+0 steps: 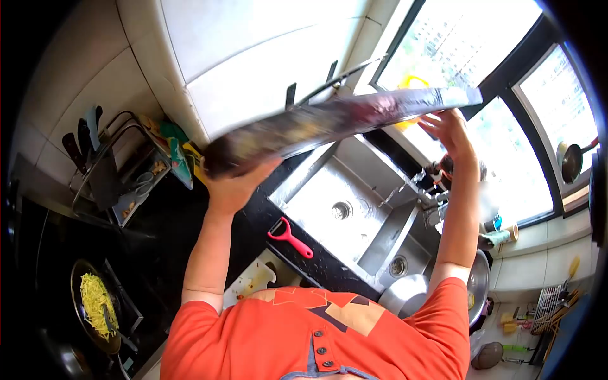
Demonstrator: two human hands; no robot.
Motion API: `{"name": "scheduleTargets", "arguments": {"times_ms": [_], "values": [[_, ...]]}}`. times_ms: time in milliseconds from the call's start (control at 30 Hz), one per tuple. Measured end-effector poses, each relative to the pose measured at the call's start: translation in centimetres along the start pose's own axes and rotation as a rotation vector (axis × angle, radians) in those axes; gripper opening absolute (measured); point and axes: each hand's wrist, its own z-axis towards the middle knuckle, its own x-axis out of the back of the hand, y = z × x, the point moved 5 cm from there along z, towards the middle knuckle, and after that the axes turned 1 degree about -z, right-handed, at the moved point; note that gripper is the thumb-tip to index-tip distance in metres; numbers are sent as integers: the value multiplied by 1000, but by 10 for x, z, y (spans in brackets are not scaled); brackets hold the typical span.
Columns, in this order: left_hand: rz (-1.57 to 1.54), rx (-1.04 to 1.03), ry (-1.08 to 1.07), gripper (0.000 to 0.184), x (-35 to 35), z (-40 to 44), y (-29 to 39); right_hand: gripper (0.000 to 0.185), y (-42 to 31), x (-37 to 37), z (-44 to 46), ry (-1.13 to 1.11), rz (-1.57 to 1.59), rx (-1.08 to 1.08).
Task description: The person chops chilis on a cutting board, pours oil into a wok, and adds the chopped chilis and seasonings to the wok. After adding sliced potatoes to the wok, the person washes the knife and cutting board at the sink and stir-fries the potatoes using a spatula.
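A long, dark, shiny slab-like object, perhaps a board seen edge-on, is held up across the view above the sink, tilted with its right end higher. My left hand grips its lower left end from below. At its right end, my right hand supports the underside with bent fingers. The object is blurred, so what it is cannot be made out. A pink peeler lies on the black counter below it.
A double steel sink is below the raised object. Pan with yellow shreds sits at the lower left; a rack with knives stands behind it. A white board is near my body. Steel bowls sit at the right.
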Motion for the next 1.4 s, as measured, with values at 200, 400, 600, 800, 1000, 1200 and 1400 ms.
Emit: {"name": "scheduleTargets", "arguments": {"times_ms": [200, 400, 600, 800, 1000, 1200, 1400], "values": [[67, -498, 6, 22, -29, 48, -2, 27, -1, -18, 86, -221, 154, 466], [215, -597, 64, 24, -49, 69, -17, 26, 9, -47, 134, 52, -307, 685], [257, -533, 133, 24, -62, 74, -55, 27, 12, -76, 195, 46, -223, 697], [256, -199, 222, 25, -77, 65, -106, 31, 21, -102, 226, -84, 62, 442], [246, -85, 298, 21, -80, 74, -107, 38, 32, -124, 236, -183, 256, 318], [210, -35, 334, 24, -73, 67, -111, 54, 35, -147, 214, -159, 76, 304], [478, -134, 245, 72, -68, 46, -79, 84, 1, -190, 98, 121, -767, 918]]}}
